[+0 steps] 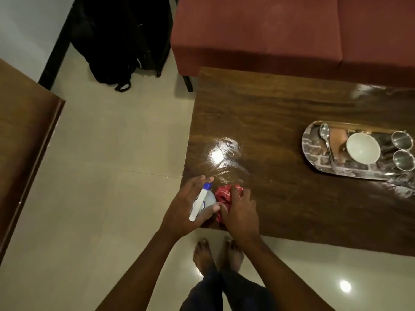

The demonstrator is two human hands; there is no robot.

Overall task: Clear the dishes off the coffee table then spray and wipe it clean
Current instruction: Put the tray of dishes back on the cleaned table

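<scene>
The dark wooden coffee table (280,122) fills the right of the head view. At its near left corner my left hand (186,209) grips a white spray bottle (202,202) with a blue nozzle pointing away from me. Right beside it my right hand (240,212) presses on a crumpled red cloth (224,195) lying on the tabletop. Further right on the table a steel tray (314,153) holds a white bowl (363,148), a spoon (326,142) and two steel cups (403,149).
A red sofa (269,32) stands right behind the table. A black backpack (125,41) leans by the wall at the back left. A brown wooden surface (24,135) borders the left. My bare feet (217,254) stand on pale tiled floor (112,176).
</scene>
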